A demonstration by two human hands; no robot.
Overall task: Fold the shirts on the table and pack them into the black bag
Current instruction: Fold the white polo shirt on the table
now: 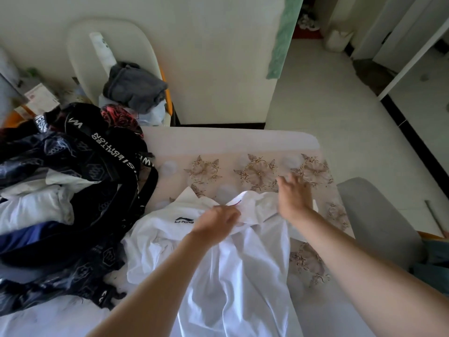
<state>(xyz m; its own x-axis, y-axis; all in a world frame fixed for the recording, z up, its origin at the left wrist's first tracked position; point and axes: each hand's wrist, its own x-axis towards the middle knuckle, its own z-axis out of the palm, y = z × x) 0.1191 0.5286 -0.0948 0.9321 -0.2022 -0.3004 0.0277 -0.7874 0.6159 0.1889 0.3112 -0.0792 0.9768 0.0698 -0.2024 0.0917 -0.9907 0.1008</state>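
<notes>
White shirt [233, 276] with a dark logo [184, 220] on the chest lay rumpled and unfolded on the table [230, 142]. We saw it run from the near edge up towards the middle, with its collar end pointing at the far edge. The person's left hand [217, 221] had its fingers curled into the cloth just beside the logo and pinched a bunch of it near the collar. The right hand [295, 200] reached further towards the far right corner, palm down and fingers straight and spread over the shirt's upper part. The fingertips were blurred, so we could not tell whether they pressed on the cloth or hung just above it.

Along the left edge of the table sat the black bag [80, 239], its mouth wide open, touching the shirt's left side. A lettered strap [114, 147] lay across its top. Inside we made out a white garment [36, 205] and a blue garment [31, 235] below it.

Beyond the far left corner stood a cream chair [85, 49] with a grey garment [136, 88] heaped on its seat. A grey chair [371, 215] stood just beside the right edge.
</notes>
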